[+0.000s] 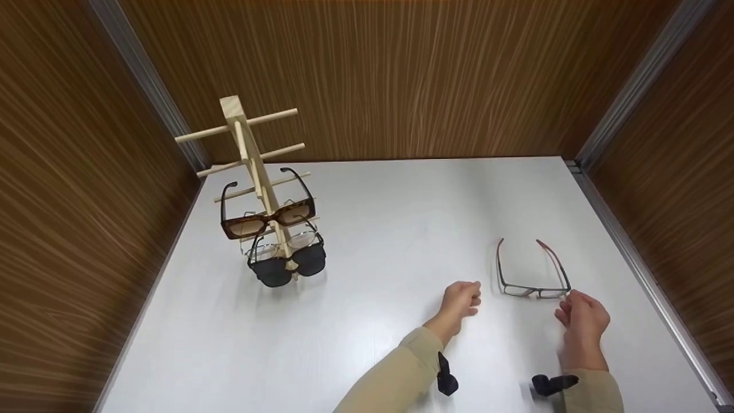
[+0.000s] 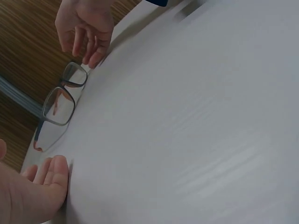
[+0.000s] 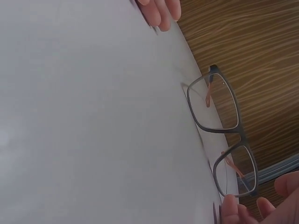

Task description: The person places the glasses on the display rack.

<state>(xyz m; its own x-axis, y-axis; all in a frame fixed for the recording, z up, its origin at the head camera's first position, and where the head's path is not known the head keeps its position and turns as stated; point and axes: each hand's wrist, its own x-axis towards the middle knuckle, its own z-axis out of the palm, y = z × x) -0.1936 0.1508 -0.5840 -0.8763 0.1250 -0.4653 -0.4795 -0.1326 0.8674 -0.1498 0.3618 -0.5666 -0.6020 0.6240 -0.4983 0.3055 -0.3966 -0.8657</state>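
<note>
A pair of eyeglasses (image 1: 538, 291) with dark frame fronts and reddish temple tips stands on the white table, temples unfolded and pointing away. At its right hinge corner is my right hand (image 1: 586, 318). In the right wrist view, fingertips (image 3: 229, 205) of that hand are at the rim's lower end, while the thumb is spread apart from them; whether they touch the rim I cannot tell. My left hand (image 1: 459, 301) rests low over the table, left of the eyeglasses and apart from them. Its fingers (image 2: 57, 172) are loosely bent and hold nothing.
A wooden eyewear rack (image 1: 252, 155) with several pegs stands at the left. It carries brown tortoiseshell sunglasses (image 1: 246, 228), thin-rimmed glasses (image 1: 302, 240) and black sunglasses (image 1: 274, 272). Wood-grain panels (image 1: 401, 80) enclose the table (image 1: 390, 229) at the back and both sides.
</note>
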